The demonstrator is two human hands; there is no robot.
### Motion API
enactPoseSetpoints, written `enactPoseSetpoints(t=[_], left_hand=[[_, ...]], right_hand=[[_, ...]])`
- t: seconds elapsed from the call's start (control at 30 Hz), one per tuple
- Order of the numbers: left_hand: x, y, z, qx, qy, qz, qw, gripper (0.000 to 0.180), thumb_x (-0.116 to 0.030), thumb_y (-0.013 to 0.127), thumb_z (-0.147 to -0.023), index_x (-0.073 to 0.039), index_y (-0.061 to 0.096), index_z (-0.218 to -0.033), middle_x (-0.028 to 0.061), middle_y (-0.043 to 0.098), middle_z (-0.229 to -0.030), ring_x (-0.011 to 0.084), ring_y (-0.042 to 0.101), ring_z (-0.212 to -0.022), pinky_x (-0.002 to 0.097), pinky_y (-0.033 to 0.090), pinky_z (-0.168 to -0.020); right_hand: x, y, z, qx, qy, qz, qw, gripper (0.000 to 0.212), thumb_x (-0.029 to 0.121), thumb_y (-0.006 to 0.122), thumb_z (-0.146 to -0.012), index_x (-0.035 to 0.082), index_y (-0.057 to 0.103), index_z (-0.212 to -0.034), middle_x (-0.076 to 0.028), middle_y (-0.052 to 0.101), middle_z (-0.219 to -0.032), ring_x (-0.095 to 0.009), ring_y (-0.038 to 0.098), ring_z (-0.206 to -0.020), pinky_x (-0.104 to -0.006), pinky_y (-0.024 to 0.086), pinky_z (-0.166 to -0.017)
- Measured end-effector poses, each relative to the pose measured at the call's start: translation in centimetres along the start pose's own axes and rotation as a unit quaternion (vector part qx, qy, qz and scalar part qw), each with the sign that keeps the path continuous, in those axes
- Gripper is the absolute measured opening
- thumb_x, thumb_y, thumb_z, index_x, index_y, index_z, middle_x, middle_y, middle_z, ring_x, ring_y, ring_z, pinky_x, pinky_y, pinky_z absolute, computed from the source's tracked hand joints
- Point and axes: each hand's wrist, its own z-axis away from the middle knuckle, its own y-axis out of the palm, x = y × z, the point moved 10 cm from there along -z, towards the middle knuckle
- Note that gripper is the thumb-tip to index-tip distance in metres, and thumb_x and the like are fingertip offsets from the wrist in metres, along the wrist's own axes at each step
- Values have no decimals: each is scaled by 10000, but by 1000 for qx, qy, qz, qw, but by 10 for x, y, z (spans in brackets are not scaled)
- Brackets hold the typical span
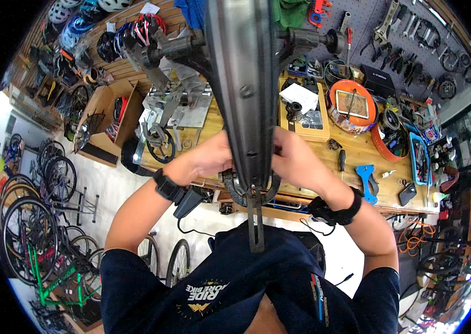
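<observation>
A dark, channelled wheel rim [241,111] stands upright, edge-on, its long axis running straight toward the person's chest, the visible band narrowing that way. It sits between two black stand arms [182,49] at its sides; a slotted metal strip [255,228] projects from its chest-side end. The left hand [211,157] and right hand [298,160] flank the rim, fingers partly hidden behind it; whether they grip anything, I cannot tell. Right of the rim, the wooden bench [358,151] carries an orange dish [352,84], a screwdriver [342,158] and a blue tool [367,181], below a tool-hung pegboard [360,16]. Left of the rim are helmets [70,38], a cardboard box [96,155] and bicycles [35,222] on pale floor [93,177].
</observation>
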Motion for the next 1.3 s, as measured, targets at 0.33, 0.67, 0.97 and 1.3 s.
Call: enactPoseSetpoints(t=[0.33, 0.67, 0.97, 1.3], left_hand=[[-59, -64, 22, -211, 148, -294, 920, 401, -369, 523, -1000, -29, 572, -1208, 65, 648, -1069, 139, 623, -961, 282, 489, -851], [-50, -51, -2, -196, 148, -76, 967, 383, -275, 593, -973, 42, 543, -1183, 100, 641, -1064, 172, 626, -993, 297, 493, -917], [-48, -49, -4, -239, 103, -169, 951, 364, -287, 572, -986, 47, 579, -1133, 98, 652, -1035, 165, 632, -972, 287, 501, -902], [-10, -25, 24, -190, -13, -256, 948, 388, -253, 693, -904, 37, 576, -1133, 35, 641, -911, 105, 601, -841, 266, 494, -763]], right_hand=[[-37, 21, -16, 152, 56, -107, 981, 173, 161, 664, -922, -3, 617, -955, 1, 574, -694, -59, 509, -582, -227, 437, -527], [-25, -25, -24, -25, 9, -160, 987, 130, 110, 637, -924, -10, 587, -931, -34, 595, -691, -87, 548, -549, -249, 452, -494], [-38, -31, 5, -8, 25, -199, 980, 94, 101, 614, -942, 13, 582, -930, 11, 570, -700, -51, 535, -569, -204, 425, -494], [-66, -64, 46, -70, 58, -204, 975, 132, 111, 568, -972, -3, 621, -1012, -16, 642, -785, -43, 536, -600, -199, 446, -549]])
